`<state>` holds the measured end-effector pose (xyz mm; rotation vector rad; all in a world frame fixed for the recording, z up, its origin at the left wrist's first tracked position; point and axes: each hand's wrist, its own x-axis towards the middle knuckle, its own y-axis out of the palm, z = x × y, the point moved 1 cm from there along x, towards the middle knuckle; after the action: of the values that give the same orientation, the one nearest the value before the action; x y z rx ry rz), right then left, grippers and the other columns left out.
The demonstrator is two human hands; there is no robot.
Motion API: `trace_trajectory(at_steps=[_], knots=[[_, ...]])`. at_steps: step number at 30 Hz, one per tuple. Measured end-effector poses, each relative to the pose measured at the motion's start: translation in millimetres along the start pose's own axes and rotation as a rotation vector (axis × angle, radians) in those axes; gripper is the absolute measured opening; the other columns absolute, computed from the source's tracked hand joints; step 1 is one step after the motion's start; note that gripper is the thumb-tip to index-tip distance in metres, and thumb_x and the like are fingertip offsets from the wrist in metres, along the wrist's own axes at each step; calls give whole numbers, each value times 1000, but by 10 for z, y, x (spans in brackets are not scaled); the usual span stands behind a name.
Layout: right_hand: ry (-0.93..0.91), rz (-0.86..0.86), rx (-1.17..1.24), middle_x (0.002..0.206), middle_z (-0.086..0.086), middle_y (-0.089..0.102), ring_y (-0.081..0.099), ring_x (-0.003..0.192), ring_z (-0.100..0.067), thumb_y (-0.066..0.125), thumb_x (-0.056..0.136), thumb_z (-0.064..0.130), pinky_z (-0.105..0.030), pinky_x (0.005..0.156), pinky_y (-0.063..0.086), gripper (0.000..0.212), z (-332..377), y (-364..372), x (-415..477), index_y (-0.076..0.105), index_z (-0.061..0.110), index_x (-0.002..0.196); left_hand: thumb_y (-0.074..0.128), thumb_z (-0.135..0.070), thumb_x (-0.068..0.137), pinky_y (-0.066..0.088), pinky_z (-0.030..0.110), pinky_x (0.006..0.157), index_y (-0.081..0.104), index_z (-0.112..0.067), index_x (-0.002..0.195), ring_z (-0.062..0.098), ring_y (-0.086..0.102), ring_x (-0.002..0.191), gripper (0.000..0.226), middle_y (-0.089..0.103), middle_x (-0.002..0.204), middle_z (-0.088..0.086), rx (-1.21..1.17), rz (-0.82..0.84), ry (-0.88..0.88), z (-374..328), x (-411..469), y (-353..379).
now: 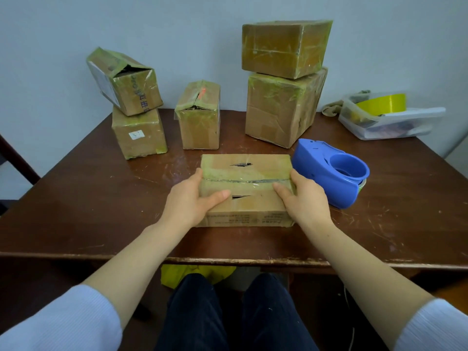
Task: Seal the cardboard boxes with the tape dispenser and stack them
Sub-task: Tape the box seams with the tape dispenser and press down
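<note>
A flat cardboard box (247, 173) lies in front of me on the brown table (88, 198), with clear tape along its top seam. My left hand (192, 198) grips its left end, thumb on top. My right hand (302, 196) grips its right end the same way. The blue tape dispenser (329, 171) rests on the table just right of the box, untouched. At the back right, two taped boxes stand stacked: a large one (281, 110) below and another (283, 48) on top.
At the back left, a tilted box with an open flap (124, 81) leans on a smaller box (139, 133). A small upright box (198, 117) stands in the middle. A clear plastic tub (385, 120) with a yellow tape roll (382, 103) sits far right.
</note>
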<state>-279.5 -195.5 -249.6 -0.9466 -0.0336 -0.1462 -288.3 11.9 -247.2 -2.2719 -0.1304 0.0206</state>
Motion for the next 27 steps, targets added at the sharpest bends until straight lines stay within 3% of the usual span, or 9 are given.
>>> trace_trajectory(at_steps=[3, 7, 9, 10, 12, 14, 19, 23, 27], knots=[[-86, -15, -365, 90, -3, 58, 55, 80, -21, 38, 97, 48, -32, 60, 40, 43, 20, -25, 26, 53, 11, 112, 51, -65, 83, 44, 36, 82, 36, -10, 141, 31, 57, 111, 82, 62, 121, 11, 364, -64, 43, -56, -5, -16], [-81, -12, -597, 86, -3, 48, 51, 79, -22, 30, 97, 51, -31, 51, 33, 47, 112, -123, -9, 53, 14, 112, 35, -76, 81, 45, 33, 63, 46, -13, 126, 27, 61, 96, 79, 62, 105, 7, 676, -136, 51, -96, -89, -57], [-171, -69, -692, 104, -6, 51, 49, 97, -26, 30, 98, 47, -34, 65, 40, 45, 174, -131, -18, 56, 16, 117, 30, -73, 85, 46, 37, 87, 40, -17, 137, 28, 45, 121, 77, 46, 130, 13, 772, -174, 127, -114, -54, -78], [-254, -63, -715, 120, -8, 49, 44, 113, -28, 29, 99, 45, -40, 84, 40, 44, 213, -94, -6, 55, 20, 124, 29, -67, 90, 36, 39, 104, 32, -18, 145, 29, 31, 134, 73, 32, 146, 15, 779, -162, 220, -131, -14, -58], [-377, 93, -633, 149, -4, 30, 21, 139, -27, 25, 100, 45, -49, 112, 16, 45, 256, 7, 25, 41, 32, 140, 23, -51, 99, 10, 36, 117, 18, -20, 151, 22, 10, 146, 62, 10, 160, 7, 713, -11, 419, -165, 69, 40], [-359, 307, -463, 158, 6, 13, 5, 146, -20, 21, 100, 46, -52, 115, 5, 46, 237, 46, 71, 26, 41, 145, 16, -44, 101, 1, 31, 118, 10, -20, 153, 12, 4, 147, 57, 5, 160, -2, 656, 180, 453, -146, 118, 112], [-247, 182, -177, 154, 6, 23, 21, 141, -12, 39, 97, 47, -25, 110, 21, 52, 2, 5, 35, 36, 28, 145, 16, -41, 102, -3, 25, 116, 6, -17, 153, 9, -2, 146, 57, 1, 160, -2, 549, 148, 397, -7, 79, 119], [-3, 70, 94, 149, -6, 27, 29, 137, -22, 55, 92, 41, -31, 111, 25, 70, -29, 18, 85, 25, 8, 146, 41, -39, 99, 14, 33, 116, 5, -11, 152, 22, 8, 147, 71, 2, 160, 6, 135, 1, 26, -13, 7, 94], [161, 130, 359, 131, -3, 55, 54, 117, -23, 58, 91, 35, -44, 99, 46, 50, -76, 46, 245, 45, 15, 134, 58, -35, 92, 43, 36, 97, 43, -11, 140, 26, 50, 122, 56, 53, 136, 7, -179, -87, -143, 34, 81, 92]])
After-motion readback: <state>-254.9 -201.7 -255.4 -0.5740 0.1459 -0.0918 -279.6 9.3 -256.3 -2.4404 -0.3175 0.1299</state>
